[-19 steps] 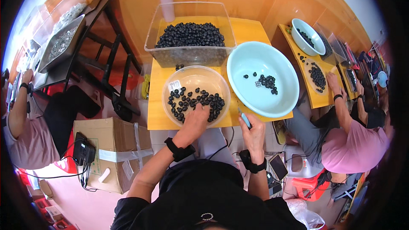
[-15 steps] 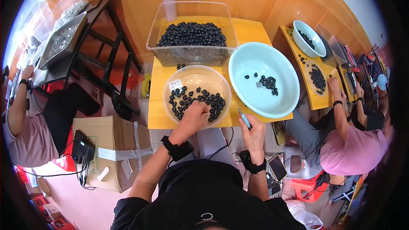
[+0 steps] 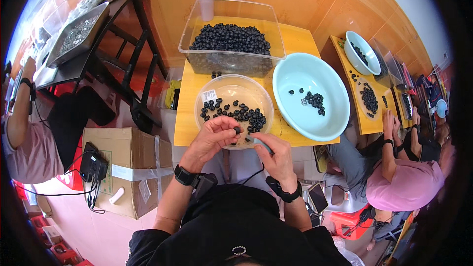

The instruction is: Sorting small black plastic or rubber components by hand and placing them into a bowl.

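Note:
Over the near rim of a clear round tub [image 3: 233, 86], my two hands are close together. My left hand [image 3: 209, 140] pinches a small round black part [image 3: 237, 130] between thumb and fingers. Closed around a small knife with a light blue handle [image 3: 264, 141] is my right hand [image 3: 277, 156]; its thin tip points toward the part. Several more black parts [image 3: 241, 113] lie loose in the tub. A light blue basin [image 3: 298, 116] on the right holds a smaller cluster of the same parts [image 3: 314, 101].
Behind the tub, a clear rectangular bin [image 3: 231, 64] is heaped with black parts. A pink flask [image 3: 206, 5] stands behind it on the yellow table [image 3: 185, 128]. A cardboard box [image 3: 116, 167] is on the floor at left. Other people sit on both sides, one in pink [image 3: 406, 182].
My left hand has come up out of the tub's parts with one black part in its fingers. My right hand has moved left, bringing the knife beside it.

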